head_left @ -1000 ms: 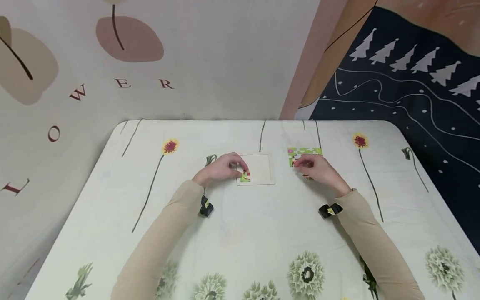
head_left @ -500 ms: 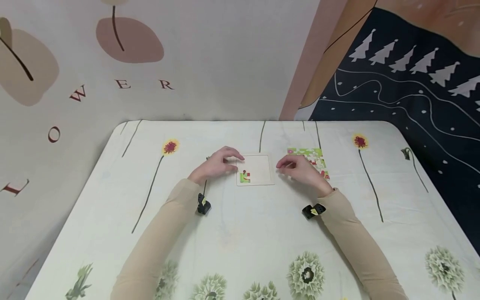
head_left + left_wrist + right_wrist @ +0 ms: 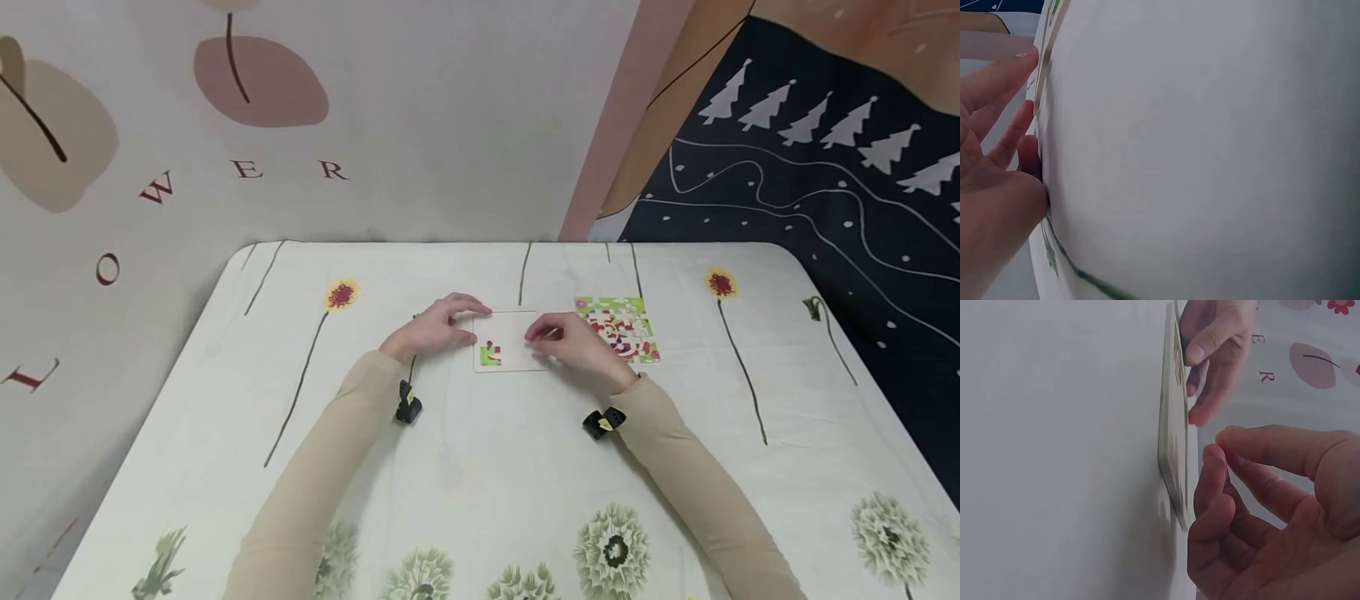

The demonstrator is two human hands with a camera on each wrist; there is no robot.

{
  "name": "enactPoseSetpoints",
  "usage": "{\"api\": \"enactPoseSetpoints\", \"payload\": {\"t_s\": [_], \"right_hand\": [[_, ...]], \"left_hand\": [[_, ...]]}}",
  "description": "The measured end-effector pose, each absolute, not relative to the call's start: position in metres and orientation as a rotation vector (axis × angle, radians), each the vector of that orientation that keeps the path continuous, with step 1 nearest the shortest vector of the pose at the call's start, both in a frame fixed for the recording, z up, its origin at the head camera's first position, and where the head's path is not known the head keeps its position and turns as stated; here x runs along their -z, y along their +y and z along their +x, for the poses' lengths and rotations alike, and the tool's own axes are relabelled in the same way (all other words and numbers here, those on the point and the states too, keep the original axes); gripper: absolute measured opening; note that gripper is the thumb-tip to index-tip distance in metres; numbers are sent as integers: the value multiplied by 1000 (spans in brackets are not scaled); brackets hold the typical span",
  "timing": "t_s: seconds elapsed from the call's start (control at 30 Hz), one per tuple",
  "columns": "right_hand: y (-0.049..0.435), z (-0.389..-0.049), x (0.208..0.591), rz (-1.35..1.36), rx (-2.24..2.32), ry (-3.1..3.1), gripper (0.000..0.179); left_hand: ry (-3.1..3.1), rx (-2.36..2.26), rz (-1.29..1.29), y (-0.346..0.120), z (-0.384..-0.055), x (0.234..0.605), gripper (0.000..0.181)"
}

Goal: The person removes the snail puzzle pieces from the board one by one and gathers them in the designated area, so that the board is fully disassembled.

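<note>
A shallow pale puzzle tray (image 3: 513, 337) lies flat on the table, with a small green and red patch of jigsaw puzzle (image 3: 490, 357) in its lower left corner. My left hand (image 3: 435, 327) rests at the tray's left side, fingers extended, thumb and forefinger right at the rim. Over the tray's right edge hovers my right hand (image 3: 573, 343). In the right wrist view its thumb and fingertips (image 3: 1213, 451) meet in a pinch; I cannot tell whether a puzzle piece sits between them. Colourful puzzle pieces (image 3: 636, 329) lie right of the tray, partly hidden behind that hand.
A white cloth (image 3: 465, 467) printed with flowers and stems covers the table. The table's far edge meets a patterned wall covering (image 3: 450, 125). Black wrist cameras (image 3: 408, 404) sit on both wrists.
My right hand has moved left from the loose puzzle pieces to the tray's right edge, uncovering more pieces. My left hand has drawn back from the lower left pieces to the rim.
</note>
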State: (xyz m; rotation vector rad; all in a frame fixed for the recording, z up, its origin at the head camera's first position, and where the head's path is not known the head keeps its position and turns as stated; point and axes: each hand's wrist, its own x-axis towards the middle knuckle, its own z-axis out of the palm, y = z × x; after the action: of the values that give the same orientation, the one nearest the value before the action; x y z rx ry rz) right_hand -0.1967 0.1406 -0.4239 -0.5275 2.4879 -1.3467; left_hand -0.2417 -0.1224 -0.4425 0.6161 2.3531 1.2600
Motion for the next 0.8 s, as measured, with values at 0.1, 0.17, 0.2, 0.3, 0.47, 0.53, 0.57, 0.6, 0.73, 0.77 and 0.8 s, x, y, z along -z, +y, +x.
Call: {"api": "enactPoseSetpoints", "payload": {"t_s": [0.1,0.17,0.2,0.3,0.47,0.53,0.57,0.6,0.73,0.77,0.8], "right_hand": [[133,-198,425,-521,1335,2483,13],[128,-198,425,-512,1321,2481,13],[125,-199,425,-503,1311,2481,13],[118,-200,426,-482,1294,2476,13],[110,-202,426,-501,1277,2482,15],[107,-203,425,-519,1270,2482,16],[105,-204,425,-525,1266,2480,17],[103,-204,425,-528,1261,2477,17],[98,-206,425,-525,1241,2463,18],[97,-207,425,-523,1234,2462,18],[96,-207,425,-523,1228,2461,18]], "left_hand": [[2362,-1246,650,-122,-242,443,45],[2366,-1239,669,-122,-243,443,45],[2367,-1240,677,-123,-243,444,45],[2367,-1231,688,-123,-243,444,45],[2369,-1213,685,-122,-242,442,46],[2371,-1209,682,-122,-242,442,46],[2372,-1208,681,-122,-242,442,46],[2373,-1208,682,-123,-242,441,46],[2364,-1222,678,-123,-241,441,47],[2360,-1227,679,-123,-241,441,47],[2357,-1231,680,-123,-241,441,47]]}}
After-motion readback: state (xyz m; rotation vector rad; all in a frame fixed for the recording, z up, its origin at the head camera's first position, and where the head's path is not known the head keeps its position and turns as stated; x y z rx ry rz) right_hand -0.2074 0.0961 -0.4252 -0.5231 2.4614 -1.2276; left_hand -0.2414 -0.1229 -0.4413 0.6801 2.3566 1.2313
